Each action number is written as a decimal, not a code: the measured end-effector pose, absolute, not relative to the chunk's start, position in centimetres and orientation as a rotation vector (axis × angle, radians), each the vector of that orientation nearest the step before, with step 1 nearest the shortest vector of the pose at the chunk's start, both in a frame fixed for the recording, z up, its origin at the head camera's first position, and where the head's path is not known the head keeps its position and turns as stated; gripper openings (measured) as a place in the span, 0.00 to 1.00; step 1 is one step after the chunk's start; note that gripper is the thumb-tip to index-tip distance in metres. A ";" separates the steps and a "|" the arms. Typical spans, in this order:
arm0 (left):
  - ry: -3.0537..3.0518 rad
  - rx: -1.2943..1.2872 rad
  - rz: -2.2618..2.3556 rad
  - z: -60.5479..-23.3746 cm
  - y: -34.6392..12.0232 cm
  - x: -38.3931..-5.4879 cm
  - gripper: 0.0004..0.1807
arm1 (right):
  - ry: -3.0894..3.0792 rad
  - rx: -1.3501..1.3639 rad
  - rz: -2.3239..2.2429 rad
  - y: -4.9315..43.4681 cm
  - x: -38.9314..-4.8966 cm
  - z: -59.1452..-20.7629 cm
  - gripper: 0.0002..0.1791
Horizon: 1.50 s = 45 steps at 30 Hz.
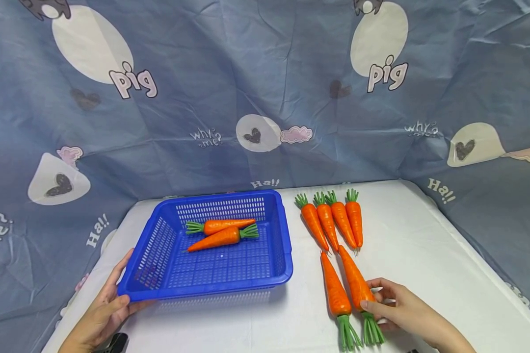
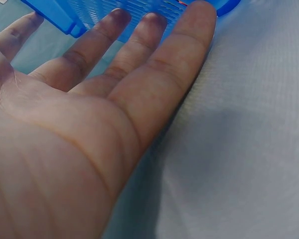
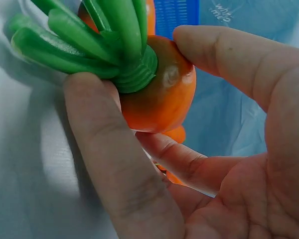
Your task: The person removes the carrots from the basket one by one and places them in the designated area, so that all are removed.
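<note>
**Grasp at two sites**

The fingers of my right hand (image 1: 395,306) pinch a green-topped carrot (image 1: 355,279) at its thick end, beside the leaf stubs. A second carrot (image 1: 335,289) lies just to its left, leaves likewise toward me. Beyond their tips, four carrots (image 1: 327,218) form a row, leaves away. The fingers of my left hand (image 1: 101,314) grip the near-left corner of a blue perforated basket (image 1: 212,290), which contains two carrots (image 1: 221,238) with leaves opposed. White bench (image 1: 424,245) surrounds all.
</note>
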<state>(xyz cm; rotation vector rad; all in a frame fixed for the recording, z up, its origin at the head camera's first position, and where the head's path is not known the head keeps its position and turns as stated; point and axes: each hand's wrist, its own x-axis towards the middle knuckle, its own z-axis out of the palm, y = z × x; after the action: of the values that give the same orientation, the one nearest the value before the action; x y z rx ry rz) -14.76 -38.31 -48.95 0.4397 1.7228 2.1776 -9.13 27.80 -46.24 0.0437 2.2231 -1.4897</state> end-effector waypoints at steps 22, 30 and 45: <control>1.715 0.459 2.181 -49.1 -38.4 -14.7 0.45 | 2.285 0.067 -1.401 27.4 -9.2 -46.5 0.34; 1.686 0.473 2.190 -49.0 -38.4 -14.7 0.45 | 2.329 0.092 -1.346 26.8 -9.4 -46.5 0.35; 1.646 0.474 2.190 -48.9 -38.3 -14.7 0.45 | 2.317 0.025 -1.403 27.6 -9.3 -46.5 0.36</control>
<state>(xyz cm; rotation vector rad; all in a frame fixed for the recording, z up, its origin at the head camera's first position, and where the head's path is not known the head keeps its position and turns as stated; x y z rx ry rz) -14.73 -38.27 -48.87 0.4740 1.6464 2.1904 -9.34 27.60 -46.46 0.0246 2.3169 -1.4032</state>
